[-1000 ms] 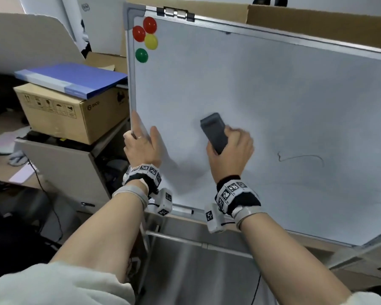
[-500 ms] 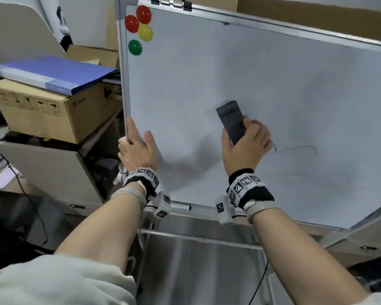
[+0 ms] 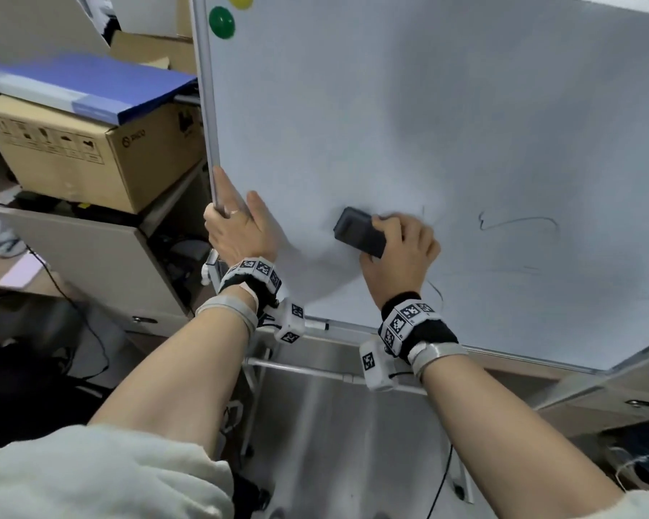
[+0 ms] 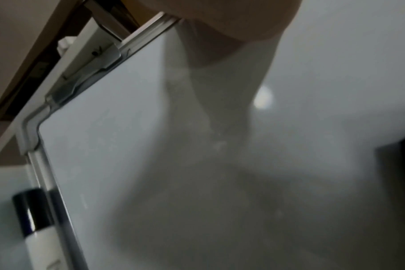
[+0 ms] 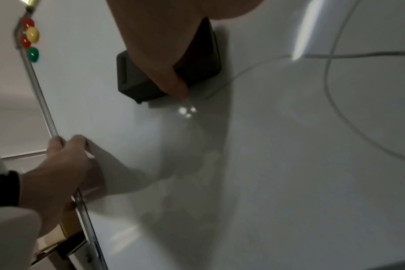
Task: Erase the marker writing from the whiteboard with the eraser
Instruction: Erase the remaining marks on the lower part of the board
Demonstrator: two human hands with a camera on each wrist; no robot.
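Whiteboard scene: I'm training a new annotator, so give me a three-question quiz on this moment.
1. True or false: the left hand grips the whiteboard by its left edge.
2. What does the right hand hold? A) marker B) eraser C) magnet
3. On which side of the eraser does the wavy marker line lie in the head view?

Key: 1 true; 2 B; 3 right.

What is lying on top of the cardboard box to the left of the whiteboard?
A blue folder lies flat on the cardboard box, overhanging its front edge. The box's top beneath it is covered, so anything else there cannot be seen.
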